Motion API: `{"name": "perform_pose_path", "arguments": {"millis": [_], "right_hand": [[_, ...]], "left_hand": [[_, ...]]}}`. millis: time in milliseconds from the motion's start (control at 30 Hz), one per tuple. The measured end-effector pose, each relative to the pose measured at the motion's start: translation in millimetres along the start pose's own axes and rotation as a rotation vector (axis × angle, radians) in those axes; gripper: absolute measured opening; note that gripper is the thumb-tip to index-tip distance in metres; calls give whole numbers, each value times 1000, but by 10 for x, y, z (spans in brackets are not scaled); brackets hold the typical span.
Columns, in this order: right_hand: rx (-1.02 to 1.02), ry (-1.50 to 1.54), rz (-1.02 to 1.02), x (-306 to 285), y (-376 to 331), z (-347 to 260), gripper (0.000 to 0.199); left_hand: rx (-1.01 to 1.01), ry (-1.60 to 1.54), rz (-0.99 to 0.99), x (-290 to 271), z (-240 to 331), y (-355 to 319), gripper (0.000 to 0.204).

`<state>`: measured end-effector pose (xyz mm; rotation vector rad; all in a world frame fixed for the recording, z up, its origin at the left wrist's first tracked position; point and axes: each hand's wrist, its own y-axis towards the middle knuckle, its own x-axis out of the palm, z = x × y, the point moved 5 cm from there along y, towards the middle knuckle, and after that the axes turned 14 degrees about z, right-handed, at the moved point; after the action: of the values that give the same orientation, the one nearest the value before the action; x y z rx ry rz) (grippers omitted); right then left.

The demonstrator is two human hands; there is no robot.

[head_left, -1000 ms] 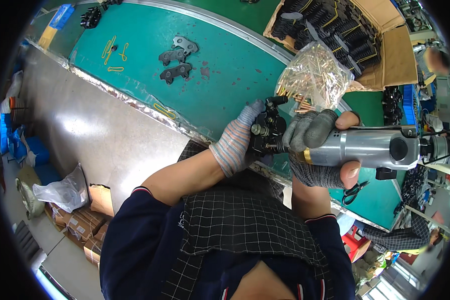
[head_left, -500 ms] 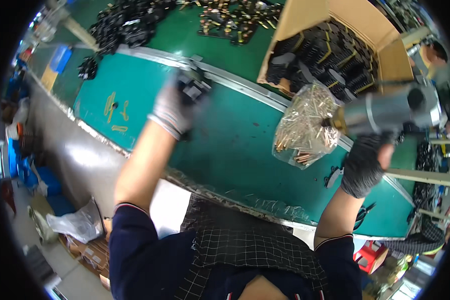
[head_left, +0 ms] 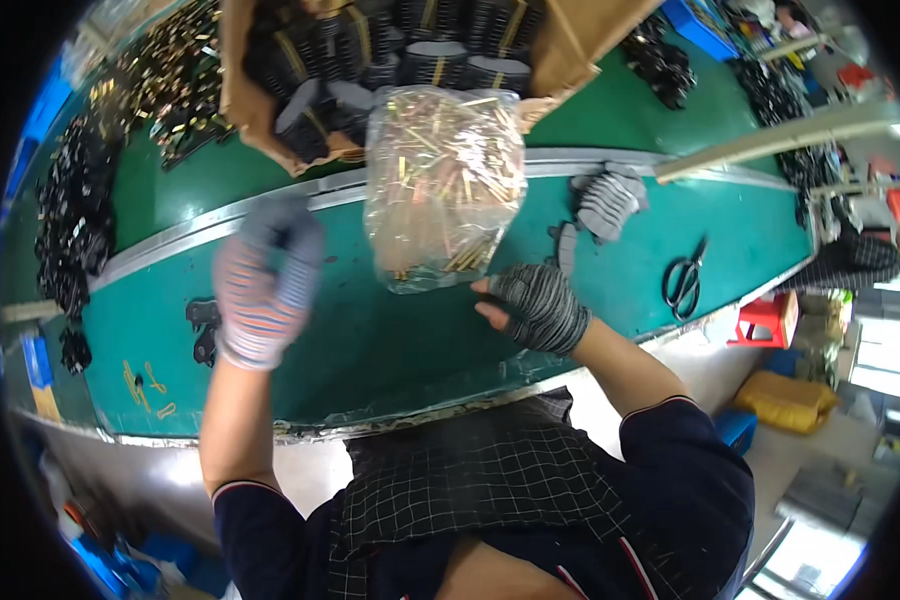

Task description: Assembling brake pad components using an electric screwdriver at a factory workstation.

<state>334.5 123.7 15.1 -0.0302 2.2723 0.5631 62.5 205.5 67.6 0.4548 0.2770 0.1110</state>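
My left hand [head_left: 270,285], in a striped grey-white glove, is raised over the green mat left of the bag. Motion smears its fingers, and I cannot see anything in them. A black metal part [head_left: 203,328] lies on the mat just left of that hand. A clear plastic bag [head_left: 444,190] of thin brass-coloured pins lies in front of the box. Beside the bag's lower right corner is my right hand [head_left: 540,308], in a dark grey glove with bare fingertips. Its thumb and forefinger are apart, with nothing seen between them.
An open cardboard box [head_left: 570,45] holds stacked dark brake pads [head_left: 437,65]. More pads [head_left: 610,200] are stacked right of the bag, near black scissors [head_left: 684,285]. Yellow rubber bands [head_left: 137,385] lie at the left. A metal rail [head_left: 190,232] crosses the mat's far side.
My view has turned right. The power tool has left my right hand and is out of view. My left hand has come away from the black part, which now rests on the mat.
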Motion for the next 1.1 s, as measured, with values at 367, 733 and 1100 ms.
{"name": "perform_pose_path", "arguments": {"millis": [367, 733, 1100], "right_hand": [[369, -698, 36, -608, -530, 765, 41], [388, -345, 208, -524, -815, 996, 38], [298, -489, -6, -318, -537, 503, 47]], "left_hand": [[198, 884, 37, -502, -229, -874, 21], [-137, 1176, -212, -1614, -845, -562, 42], [-344, 449, -186, -926, -464, -591, 22]]}}
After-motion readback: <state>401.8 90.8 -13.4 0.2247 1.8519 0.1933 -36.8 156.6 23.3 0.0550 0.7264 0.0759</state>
